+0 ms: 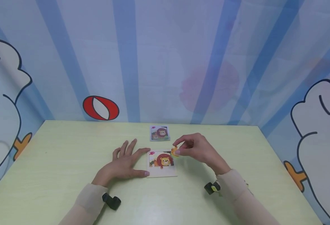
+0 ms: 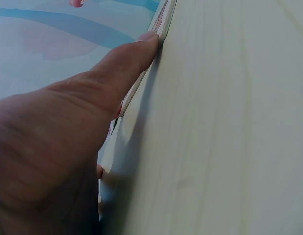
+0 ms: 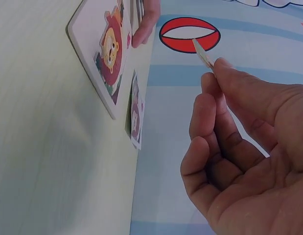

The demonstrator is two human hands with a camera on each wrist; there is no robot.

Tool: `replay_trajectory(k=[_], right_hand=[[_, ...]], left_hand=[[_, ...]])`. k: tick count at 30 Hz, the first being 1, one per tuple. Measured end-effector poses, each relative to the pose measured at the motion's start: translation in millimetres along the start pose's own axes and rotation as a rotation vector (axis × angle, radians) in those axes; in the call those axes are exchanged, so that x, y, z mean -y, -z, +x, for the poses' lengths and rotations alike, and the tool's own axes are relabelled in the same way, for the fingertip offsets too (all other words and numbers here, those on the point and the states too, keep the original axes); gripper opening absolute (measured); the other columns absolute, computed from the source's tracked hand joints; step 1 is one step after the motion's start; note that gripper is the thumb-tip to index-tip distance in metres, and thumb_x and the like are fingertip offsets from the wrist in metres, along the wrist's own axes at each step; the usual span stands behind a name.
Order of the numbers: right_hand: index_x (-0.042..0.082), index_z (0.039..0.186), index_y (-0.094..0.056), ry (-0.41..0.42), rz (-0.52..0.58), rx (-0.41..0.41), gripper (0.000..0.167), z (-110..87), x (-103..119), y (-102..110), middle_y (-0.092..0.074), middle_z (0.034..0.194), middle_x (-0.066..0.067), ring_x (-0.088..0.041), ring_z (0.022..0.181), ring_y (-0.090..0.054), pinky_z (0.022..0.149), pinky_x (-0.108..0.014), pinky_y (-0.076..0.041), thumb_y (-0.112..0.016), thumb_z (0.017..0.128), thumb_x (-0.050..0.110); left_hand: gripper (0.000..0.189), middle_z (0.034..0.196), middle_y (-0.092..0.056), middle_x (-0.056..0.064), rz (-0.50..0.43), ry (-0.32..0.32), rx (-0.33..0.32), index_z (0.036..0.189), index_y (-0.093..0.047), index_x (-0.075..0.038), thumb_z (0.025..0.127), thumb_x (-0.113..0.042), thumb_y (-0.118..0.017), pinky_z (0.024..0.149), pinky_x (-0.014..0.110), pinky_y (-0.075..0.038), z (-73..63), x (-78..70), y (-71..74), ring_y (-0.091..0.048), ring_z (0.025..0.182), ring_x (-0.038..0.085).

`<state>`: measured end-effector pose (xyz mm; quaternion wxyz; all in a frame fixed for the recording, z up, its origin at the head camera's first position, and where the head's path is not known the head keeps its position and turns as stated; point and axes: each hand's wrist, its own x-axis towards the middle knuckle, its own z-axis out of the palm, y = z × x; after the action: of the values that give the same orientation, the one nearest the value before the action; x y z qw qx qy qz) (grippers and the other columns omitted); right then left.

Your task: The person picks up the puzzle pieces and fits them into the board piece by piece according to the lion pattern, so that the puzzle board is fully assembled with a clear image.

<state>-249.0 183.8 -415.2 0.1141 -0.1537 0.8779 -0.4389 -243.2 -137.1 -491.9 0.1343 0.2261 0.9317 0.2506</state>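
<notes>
A white puzzle board [image 1: 161, 172] lies on the table with a lion picture [image 1: 164, 159] filling its upper part and a bare white lower part. My left hand [image 1: 122, 164] rests at the board's left side, fingers spread, thumb and forefinger touching its edge. In the left wrist view the thumb [image 2: 124, 63] presses along the board's rim. Between thumb and forefinger my right hand [image 1: 197, 149] pinches a small orange-yellow puzzle piece [image 1: 174, 151], held up at the board's upper right corner. From the right wrist view the piece [image 3: 203, 55] appears edge-on, so its print is hidden.
Behind the board lies a lion picture card [image 1: 159, 133], perhaps a small stack. The pale wooden table [image 1: 69, 140] ends at a blue striped backdrop [image 1: 165, 62] with cartoon figures. Each wrist carries a small black camera, such as the left one [image 1: 111, 201].
</notes>
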Motion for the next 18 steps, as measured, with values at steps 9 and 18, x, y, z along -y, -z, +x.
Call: replay_trajectory(k=[9, 18], right_hand=[[0.018, 0.106, -0.083, -0.017, 0.049, 0.040, 0.016, 10.6, -0.7, -14.2, -0.079, 0.089, -0.020, -0.015, 0.070, -0.054, 0.067, -0.030, -0.042, -0.087, 0.091, 0.015], [0.015, 0.107, -0.083, -0.010, 0.052, 0.075, 0.015, 18.0, -3.7, -28.6, -0.076, 0.080, -0.007, -0.015, 0.070, -0.053, 0.066, -0.029, -0.041, -0.086, 0.092, 0.014]], left_hand=[[0.096, 0.182, 0.000, 0.019, 0.011, 0.019, 0.012, 0.166, -0.035, -0.039, 0.086, -0.073, -0.076, 0.124, 0.079, -0.002, 2.4, 1.8, -2.9, 0.006, 0.166, 0.055], [0.097, 0.183, 0.002, 0.016, 0.026, 0.031, -0.005, 0.165, -0.034, -0.043, 0.084, -0.076, -0.075, 0.125, 0.077, -0.002, 8.4, 11.4, -10.8, 0.008, 0.167, 0.051]])
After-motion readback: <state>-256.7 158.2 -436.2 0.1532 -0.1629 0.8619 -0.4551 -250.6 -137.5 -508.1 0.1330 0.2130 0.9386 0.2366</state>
